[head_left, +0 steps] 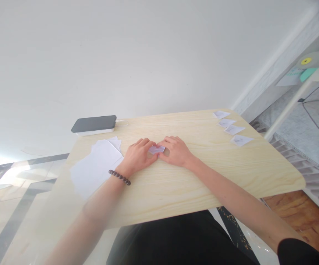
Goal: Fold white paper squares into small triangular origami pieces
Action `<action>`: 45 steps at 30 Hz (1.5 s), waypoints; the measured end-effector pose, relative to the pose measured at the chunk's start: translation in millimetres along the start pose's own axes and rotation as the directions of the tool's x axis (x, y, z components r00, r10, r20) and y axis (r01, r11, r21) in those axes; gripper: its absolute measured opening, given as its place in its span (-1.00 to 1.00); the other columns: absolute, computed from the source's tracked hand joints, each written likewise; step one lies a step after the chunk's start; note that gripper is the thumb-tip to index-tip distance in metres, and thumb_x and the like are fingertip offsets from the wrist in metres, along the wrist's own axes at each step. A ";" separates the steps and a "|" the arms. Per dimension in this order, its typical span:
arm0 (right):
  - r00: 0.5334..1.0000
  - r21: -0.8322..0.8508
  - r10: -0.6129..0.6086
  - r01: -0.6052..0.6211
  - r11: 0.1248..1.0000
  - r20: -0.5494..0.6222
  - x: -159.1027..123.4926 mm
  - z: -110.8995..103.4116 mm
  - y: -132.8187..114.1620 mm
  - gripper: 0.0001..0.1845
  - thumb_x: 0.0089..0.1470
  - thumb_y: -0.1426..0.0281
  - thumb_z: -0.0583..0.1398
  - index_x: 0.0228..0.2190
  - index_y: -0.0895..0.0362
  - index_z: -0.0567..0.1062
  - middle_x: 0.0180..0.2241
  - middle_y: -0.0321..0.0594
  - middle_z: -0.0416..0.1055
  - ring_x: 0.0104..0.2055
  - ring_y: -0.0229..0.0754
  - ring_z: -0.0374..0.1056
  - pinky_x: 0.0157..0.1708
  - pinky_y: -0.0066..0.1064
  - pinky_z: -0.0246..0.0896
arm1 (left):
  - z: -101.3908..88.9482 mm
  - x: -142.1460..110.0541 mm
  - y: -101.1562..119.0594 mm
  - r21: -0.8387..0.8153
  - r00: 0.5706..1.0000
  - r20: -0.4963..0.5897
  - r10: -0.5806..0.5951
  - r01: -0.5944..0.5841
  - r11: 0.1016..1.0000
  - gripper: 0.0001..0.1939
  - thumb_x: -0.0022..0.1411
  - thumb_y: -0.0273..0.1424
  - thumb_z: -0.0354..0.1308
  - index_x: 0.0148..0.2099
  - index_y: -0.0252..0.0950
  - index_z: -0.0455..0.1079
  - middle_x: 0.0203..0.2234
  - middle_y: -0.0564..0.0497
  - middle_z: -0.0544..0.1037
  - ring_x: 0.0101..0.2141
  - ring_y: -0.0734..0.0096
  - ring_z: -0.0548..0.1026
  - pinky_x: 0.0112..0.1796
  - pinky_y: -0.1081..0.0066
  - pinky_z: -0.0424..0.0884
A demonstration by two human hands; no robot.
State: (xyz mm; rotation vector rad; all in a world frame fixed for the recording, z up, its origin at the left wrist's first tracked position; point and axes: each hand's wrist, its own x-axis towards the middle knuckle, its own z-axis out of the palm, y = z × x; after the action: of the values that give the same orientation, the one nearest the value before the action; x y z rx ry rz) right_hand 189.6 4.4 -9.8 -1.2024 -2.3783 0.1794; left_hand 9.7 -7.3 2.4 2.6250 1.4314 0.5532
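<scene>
On the light wooden table [203,184], my left hand [137,156] and my right hand [176,150] meet at the middle. Both press with curled fingers on a small folded piece of white paper [156,149] lying flat between them. A dark bead bracelet [119,177] circles my left wrist. Just left of my left hand lies a stack of white paper sheets [95,167].
Several small folded white papers [232,129] lie in a row at the table's far right corner. A dark phone on a white power bank [94,125] with a cable rests at the far left edge. A white wall stands behind; a white rack [289,110] is on the right.
</scene>
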 end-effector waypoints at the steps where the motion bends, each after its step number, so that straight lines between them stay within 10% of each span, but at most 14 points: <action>1: 1.000 -0.010 0.016 -0.016 1.000 -0.001 0.2 0.9 -1.2 -0.75 -0.10 0.32 0.15 -0.29 0.08 0.44 -0.35 -0.21 0.35 -0.31 -0.17 0.23 -0.23 -0.31 0.02 | 0.6 0.1 0.3 0.016 1.000 -0.001 0.001 -0.001 1.000 -0.73 0.12 -0.24 0.00 -0.14 -0.21 0.30 -0.34 0.00 0.39 -0.30 0.32 0.36 -0.35 0.38 0.28; 22: 0.997 0.004 0.079 -0.079 0.997 -0.002 1.1 3.7 -0.8 -0.76 -0.14 0.30 0.18 -0.33 0.06 0.43 -0.35 -0.25 0.35 -0.31 -0.17 0.28 -0.24 -0.31 0.02 | 2.8 2.2 2.1 -0.003 0.998 0.020 -0.054 0.054 0.999 -0.74 0.10 -0.22 0.01 -0.16 -0.17 0.33 -0.38 0.02 0.39 -0.32 0.31 0.38 -0.34 0.37 0.29; 32: 0.998 0.299 0.059 -0.057 0.953 0.001 0.7 -4.5 16.8 -0.67 -0.04 0.26 0.15 -0.18 0.07 0.38 -0.28 -0.24 0.36 -0.45 -0.34 0.24 -0.37 -0.44 0.14 | 1.7 0.6 -2.0 -0.069 0.992 -0.007 -0.126 0.125 0.990 -0.74 0.13 -0.22 -0.02 -0.15 -0.16 0.32 -0.36 0.03 0.39 -0.32 0.34 0.40 -0.40 0.41 0.28; 45: 0.986 0.411 0.147 -0.103 0.906 -0.078 1.6 -7.0 30.3 -0.75 -0.06 0.21 0.17 -0.37 0.12 0.48 -0.44 -0.26 0.42 -0.44 -0.31 0.29 -0.42 -0.46 0.19 | -1.9 0.0 -30.8 -0.417 0.961 -0.033 -0.274 0.236 0.878 -0.75 0.09 -0.21 0.06 -0.25 -0.24 0.40 -0.41 0.05 0.52 -0.46 0.46 0.44 -0.38 0.46 0.36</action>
State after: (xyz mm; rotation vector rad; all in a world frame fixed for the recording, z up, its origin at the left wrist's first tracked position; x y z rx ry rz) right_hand 214.1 23.5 -12.6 -1.1278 -2.0363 0.6046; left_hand -15.5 9.6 -3.7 2.0720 1.4648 0.8433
